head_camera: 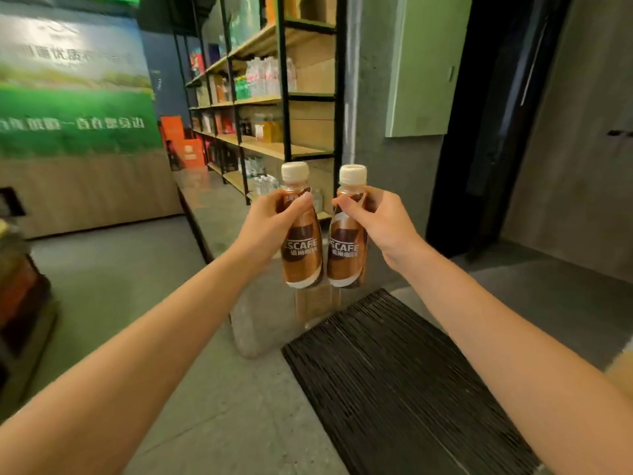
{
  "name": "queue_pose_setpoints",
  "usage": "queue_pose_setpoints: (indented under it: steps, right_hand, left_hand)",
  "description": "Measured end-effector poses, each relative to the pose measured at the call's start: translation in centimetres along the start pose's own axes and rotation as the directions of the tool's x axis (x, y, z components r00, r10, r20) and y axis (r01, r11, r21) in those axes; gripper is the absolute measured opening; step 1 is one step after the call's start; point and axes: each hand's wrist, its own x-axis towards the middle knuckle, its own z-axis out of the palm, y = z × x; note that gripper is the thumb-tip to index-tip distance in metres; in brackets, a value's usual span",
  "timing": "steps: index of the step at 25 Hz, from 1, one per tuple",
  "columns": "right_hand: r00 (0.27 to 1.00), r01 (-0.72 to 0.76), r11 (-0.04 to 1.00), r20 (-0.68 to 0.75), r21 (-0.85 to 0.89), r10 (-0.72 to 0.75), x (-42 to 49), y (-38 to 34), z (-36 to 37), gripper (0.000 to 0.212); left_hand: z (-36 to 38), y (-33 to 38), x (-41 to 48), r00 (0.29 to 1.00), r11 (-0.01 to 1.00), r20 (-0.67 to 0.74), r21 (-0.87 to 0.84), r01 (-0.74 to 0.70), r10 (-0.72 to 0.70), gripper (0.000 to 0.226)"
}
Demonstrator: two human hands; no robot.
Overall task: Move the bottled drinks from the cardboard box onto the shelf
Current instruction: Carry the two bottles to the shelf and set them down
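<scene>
Both arms reach forward at mid-frame, each holding a brown coffee bottle with a cream cap. My left hand (274, 221) grips the left bottle (303, 255) around its upper body. My right hand (380, 221) grips the right bottle (346, 258) the same way. The two bottles hang upright side by side, almost touching, above the floor. The shelf unit (284, 150), black metal frame with wooden boards, stands ahead and to the left, holding water bottles and other drinks. A sliver of the cardboard box (621, 371) shows at the right edge.
A black ribbed floor mat (394, 382) lies below my right arm. A green poster wall (75, 97) fills the left. A dark doorway (486, 132) opens on the right, beside a pale green wall cabinet (428, 63). Stacked goods (17, 286) sit at the far left edge.
</scene>
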Motion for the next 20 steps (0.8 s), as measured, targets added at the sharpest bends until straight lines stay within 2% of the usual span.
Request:
queue_pose_setpoints:
  steps: [3, 6, 9, 11, 14, 20]
  right_hand:
    - [0.994, -0.025, 0.996, 0.106, 0.081, 0.016, 4.9, -0.9, 10.9, 0.033]
    - [0.972, 0.012, 0.991, 0.229, 0.131, -0.042, 10.0, -1.7, 20.5, 0.022]
    - [0.946, -0.007, 0.978, 0.319, 0.207, -0.061, 15.3, -1.3, 28.4, 0.012]
    - [0.929, -0.028, 0.968, 0.364, 0.251, -0.067, 19.6, -0.1, 33.2, 0.011]
    - [0.898, -0.031, 0.953, 0.427, 0.3, -0.105, 26.6, 2.0, 39.0, 0.017]
    - [0.851, -0.005, 0.943, 0.497, 0.332, -0.17, 44.7, 5.2, 49.2, 0.022]
  left_hand:
    - [-11.0, -1.6, 2.6, 0.998, 0.998, -0.048, 0.042, 0.04, -0.038, 0.021]
    - [-20.3, -3.6, 5.4, 0.994, 0.995, -0.103, 0.086, 0.054, -0.045, 0.007]
    - [-28.1, -6.4, 9.1, 0.98, 0.991, -0.187, 0.101, 0.089, -0.069, 0.017]
    - [-32.6, -8.4, 12.1, 0.968, 0.99, -0.24, 0.099, 0.105, -0.078, 0.02]
    - [-37.8, -11.1, 17.0, 0.956, 0.989, -0.283, 0.092, 0.112, -0.082, 0.01]
    - [-47.5, -17.1, 32.5, 0.924, 0.989, -0.376, 0.096, 0.114, -0.07, 0.01]
